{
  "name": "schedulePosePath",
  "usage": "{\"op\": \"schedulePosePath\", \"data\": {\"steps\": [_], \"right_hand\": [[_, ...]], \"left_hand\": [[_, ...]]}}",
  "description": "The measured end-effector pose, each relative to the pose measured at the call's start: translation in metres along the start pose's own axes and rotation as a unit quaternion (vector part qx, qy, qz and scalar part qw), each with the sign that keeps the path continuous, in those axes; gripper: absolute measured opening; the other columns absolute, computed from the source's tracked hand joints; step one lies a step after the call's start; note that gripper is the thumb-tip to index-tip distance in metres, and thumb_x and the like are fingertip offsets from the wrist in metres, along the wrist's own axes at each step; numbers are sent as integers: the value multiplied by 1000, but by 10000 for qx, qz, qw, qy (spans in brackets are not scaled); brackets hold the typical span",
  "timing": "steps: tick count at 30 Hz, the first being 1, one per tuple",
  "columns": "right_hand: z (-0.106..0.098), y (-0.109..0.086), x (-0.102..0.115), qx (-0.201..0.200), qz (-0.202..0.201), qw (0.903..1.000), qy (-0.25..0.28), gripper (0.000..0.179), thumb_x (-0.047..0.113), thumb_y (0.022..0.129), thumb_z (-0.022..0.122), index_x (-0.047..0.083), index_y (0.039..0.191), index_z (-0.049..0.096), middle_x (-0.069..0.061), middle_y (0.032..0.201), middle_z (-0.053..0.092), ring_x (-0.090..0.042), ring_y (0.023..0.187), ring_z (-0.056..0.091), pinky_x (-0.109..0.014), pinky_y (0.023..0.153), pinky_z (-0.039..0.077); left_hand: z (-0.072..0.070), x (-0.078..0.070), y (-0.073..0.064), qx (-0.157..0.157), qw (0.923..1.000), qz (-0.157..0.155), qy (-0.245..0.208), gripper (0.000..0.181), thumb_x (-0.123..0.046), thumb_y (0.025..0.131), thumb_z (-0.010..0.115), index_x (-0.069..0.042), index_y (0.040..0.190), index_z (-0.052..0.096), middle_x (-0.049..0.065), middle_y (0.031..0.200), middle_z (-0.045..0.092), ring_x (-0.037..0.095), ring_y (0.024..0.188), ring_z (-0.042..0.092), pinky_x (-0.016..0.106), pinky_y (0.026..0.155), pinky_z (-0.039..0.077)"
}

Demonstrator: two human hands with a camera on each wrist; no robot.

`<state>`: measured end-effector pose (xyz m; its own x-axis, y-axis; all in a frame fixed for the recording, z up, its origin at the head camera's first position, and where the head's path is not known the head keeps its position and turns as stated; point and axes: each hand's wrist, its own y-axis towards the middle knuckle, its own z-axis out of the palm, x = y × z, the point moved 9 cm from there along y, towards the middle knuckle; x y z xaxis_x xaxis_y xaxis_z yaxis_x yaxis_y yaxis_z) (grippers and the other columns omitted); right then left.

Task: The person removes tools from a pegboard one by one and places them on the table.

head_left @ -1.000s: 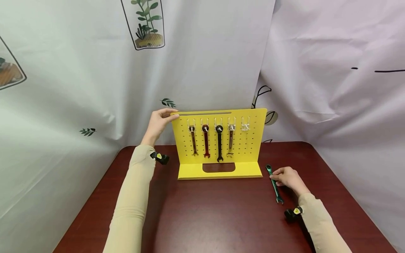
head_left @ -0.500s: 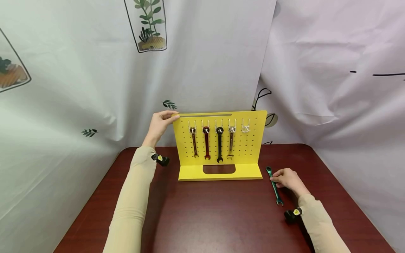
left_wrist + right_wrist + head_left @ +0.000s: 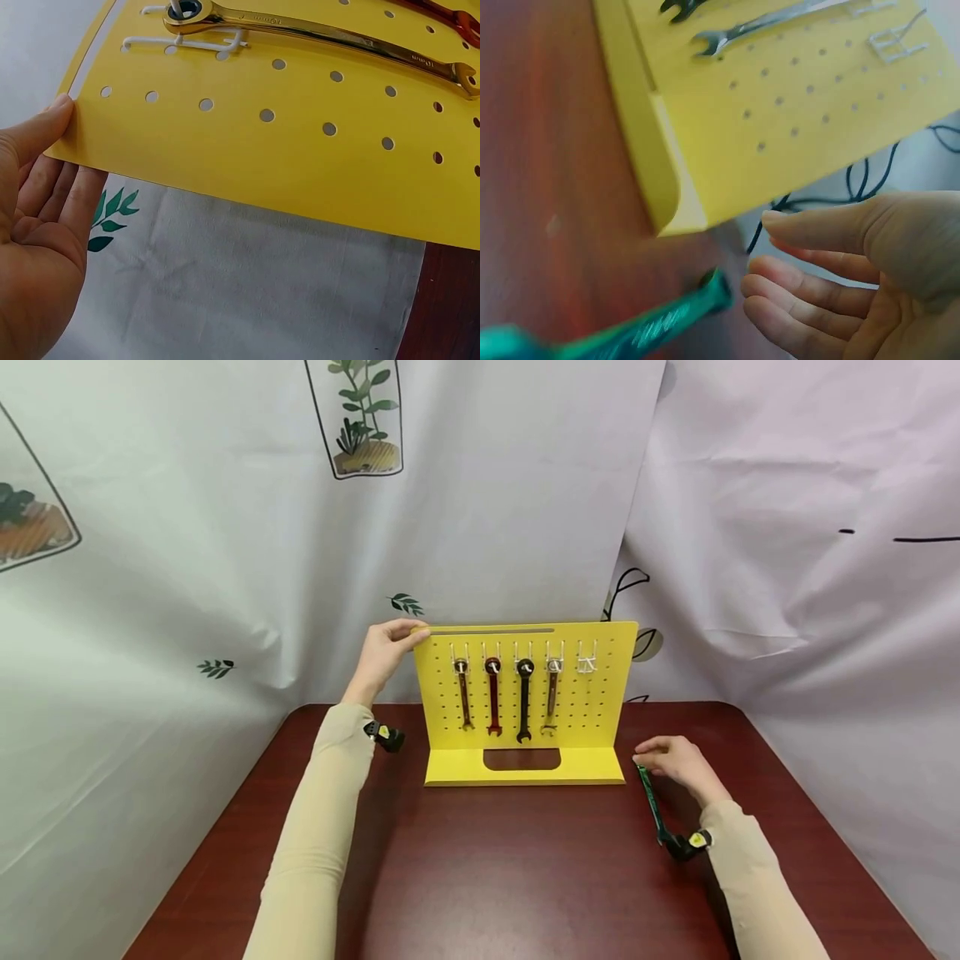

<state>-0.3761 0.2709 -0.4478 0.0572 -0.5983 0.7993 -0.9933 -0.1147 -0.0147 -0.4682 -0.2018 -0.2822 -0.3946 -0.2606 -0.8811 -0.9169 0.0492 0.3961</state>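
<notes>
My left hand (image 3: pixel 381 653) pinches the top left corner of a yellow pegboard stand (image 3: pixel 592 765), thumb in front and fingers behind. On its white hooks hang a gold wrench (image 3: pixel 322 36), a red wrench (image 3: pixel 493 697), a black wrench (image 3: pixel 524 702) and a silver wrench (image 3: pixel 552 693). The rightmost hook (image 3: pixel 587 665) bears nothing. Right of the stand, a green wrench (image 3: pixel 650 800) lies on the table. Just beyond its ring end is my right hand (image 3: pixel 678 763); in the right wrist view the loosely bent fingers (image 3: pixel 810 289) hold nothing, close beside the ring (image 3: pixel 717 291).
Beneath everything is a dark red table (image 3: pixel 517 860), with a white printed curtain (image 3: pixel 510 510) behind and at the sides. Black cables (image 3: pixel 855 196) run behind the board in the right wrist view. A wrist camera (image 3: pixel 681 847) overlaps the green wrench's lower end.
My right hand has let go of the green wrench's shaft and moved up toward its ring end. The left hand keeps its grip on the board's corner.
</notes>
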Motion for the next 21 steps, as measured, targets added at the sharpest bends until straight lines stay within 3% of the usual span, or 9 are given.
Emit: {"op": "schedulePosePath", "data": {"steps": [10, 16, 21], "right_hand": [[11, 27, 50, -35, -285, 9992, 278, 41, 21, 97, 69, -6, 128, 64, -24, 121, 67, -44, 107, 65, -52, 92, 54], [18, 39, 79, -135, -552, 9982, 213, 40, 25, 99, 68, -1, 130, 64, -21, 126, 66, -39, 110, 65, -53, 96, 52], [28, 47, 102, -114, -732, 9961, 473, 42, 28, 101, 65, 2, 134, 62, -19, 131, 63, -36, 115, 63, -51, 99, 51]], "left_hand": [[-1, 1, -1, -14, 9999, -118, 41, 37, -32, 91, 78, -4, 116, 74, 4, 105, 74, 18, 99, 65, 40, 96, 52], [0, 2, -1, 39, 9999, -98, -7, 36, -32, 91, 77, -5, 115, 75, 6, 105, 74, 19, 98, 66, 38, 94, 53], [3, 1, 1, 120, 9999, -51, -30, 35, -32, 92, 77, -5, 115, 74, 6, 107, 74, 20, 100, 66, 37, 94, 54]]}}
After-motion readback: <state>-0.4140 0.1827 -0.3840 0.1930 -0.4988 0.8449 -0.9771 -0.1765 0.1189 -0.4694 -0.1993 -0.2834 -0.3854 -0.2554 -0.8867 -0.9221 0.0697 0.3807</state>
